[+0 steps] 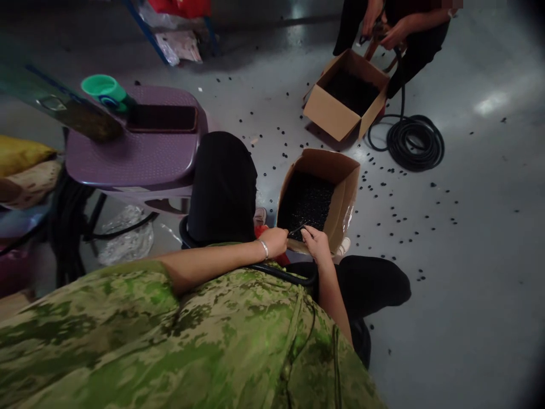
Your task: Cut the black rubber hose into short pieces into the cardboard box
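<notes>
Head view: both hands, left hand [276, 241] and right hand [315, 243], pinch a thin dark tool [298, 229] over the near edge of an open cardboard box [340, 193] of small black pieces on the floor. The tool's shape is too small to make out.

Cardboard boxes on the floor: 2, namely a near box [340, 193] and a far box [332, 111], both holding dark contents. Hose coils: 1, a black coil [419, 142] just beside the far box. Purple stools: 1 [136, 153]. Green cups: 1 [104, 90], at the stool's far-left corner. Wearer's hands in view: 2, left hand [275, 241] and right hand [315, 243]. Co-worker's hands: 2 [394, 34]. Small black pieces scattered on the floor [468, 238]: too many to count.
</notes>
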Tool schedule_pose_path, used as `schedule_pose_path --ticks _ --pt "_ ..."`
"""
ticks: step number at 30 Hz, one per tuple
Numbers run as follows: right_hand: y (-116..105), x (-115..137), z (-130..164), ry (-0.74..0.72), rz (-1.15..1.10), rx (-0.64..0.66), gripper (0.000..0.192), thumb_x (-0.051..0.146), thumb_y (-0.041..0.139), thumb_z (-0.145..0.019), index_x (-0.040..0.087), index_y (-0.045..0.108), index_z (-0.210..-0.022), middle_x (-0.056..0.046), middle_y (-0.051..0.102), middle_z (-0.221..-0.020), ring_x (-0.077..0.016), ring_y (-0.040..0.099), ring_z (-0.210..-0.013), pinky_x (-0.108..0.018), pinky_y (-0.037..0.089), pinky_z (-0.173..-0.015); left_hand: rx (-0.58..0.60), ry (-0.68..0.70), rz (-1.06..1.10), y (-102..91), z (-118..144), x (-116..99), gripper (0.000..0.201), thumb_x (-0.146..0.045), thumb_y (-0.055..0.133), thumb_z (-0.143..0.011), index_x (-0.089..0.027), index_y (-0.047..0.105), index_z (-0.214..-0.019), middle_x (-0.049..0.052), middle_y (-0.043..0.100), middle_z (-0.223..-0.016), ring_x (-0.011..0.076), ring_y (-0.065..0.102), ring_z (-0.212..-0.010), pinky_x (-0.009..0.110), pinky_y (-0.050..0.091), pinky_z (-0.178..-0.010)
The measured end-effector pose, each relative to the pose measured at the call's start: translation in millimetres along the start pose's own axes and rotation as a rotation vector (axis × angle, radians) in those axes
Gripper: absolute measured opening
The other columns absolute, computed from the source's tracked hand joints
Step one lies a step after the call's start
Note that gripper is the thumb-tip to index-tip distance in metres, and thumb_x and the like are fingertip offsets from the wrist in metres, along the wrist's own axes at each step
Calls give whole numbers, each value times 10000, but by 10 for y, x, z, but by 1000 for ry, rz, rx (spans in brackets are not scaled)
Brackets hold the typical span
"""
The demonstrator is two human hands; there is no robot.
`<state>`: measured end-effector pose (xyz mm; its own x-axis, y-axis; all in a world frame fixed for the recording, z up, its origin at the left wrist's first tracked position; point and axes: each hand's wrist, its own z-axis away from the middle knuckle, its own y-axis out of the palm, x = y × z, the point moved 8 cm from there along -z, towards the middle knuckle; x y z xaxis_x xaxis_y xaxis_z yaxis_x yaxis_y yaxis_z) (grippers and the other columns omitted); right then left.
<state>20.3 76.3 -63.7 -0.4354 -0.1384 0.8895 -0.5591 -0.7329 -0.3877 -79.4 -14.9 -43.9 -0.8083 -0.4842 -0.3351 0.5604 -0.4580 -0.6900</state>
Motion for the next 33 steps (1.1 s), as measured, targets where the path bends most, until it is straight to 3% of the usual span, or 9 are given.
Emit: schedule_pose_path --ticks 16,25,30,33 --pt "27 -79 -99 -24 100 -20 377 453 433 -900 187 602 -693 11 513 -566 -139 452 -553 -230 340 -553 -45 38 -66 78 -58 -8 270 -221 423 -912 -107 602 -1079 172 701 -1013 268 681 -947 330 508 -781" --pt "37 -128 -140 -12 105 -65 406 482 420 -888 158 655 -823 -13 576 -620 -146 495 -568 -240 375 -575 -89 36 -29 44 -71 21 270 -236 414 -930 -131 607 -1087 156 703 -1036 252 678 -951 328 496 -817" --pt "43 -187 -145 6 85 -120 413 467 421 -892 155 673 -989 -8 591 -631 -147 523 -585 -235 404 -591 -56 -9 229 26 -153 134 256 -241 518 -866 -189 658 -1074 79 714 -1054 223 652 -1010 276 487 -835" --pt "63 -156 -147 -18 98 -113 406 455 432 -890 155 680 -1003 -15 607 -650 -150 534 -596 -241 411 -609 43 -76 517 133 -172 224 363 -211 593 -773 -203 643 -1133 19 717 -896 183 664 -852 230 500 -707"
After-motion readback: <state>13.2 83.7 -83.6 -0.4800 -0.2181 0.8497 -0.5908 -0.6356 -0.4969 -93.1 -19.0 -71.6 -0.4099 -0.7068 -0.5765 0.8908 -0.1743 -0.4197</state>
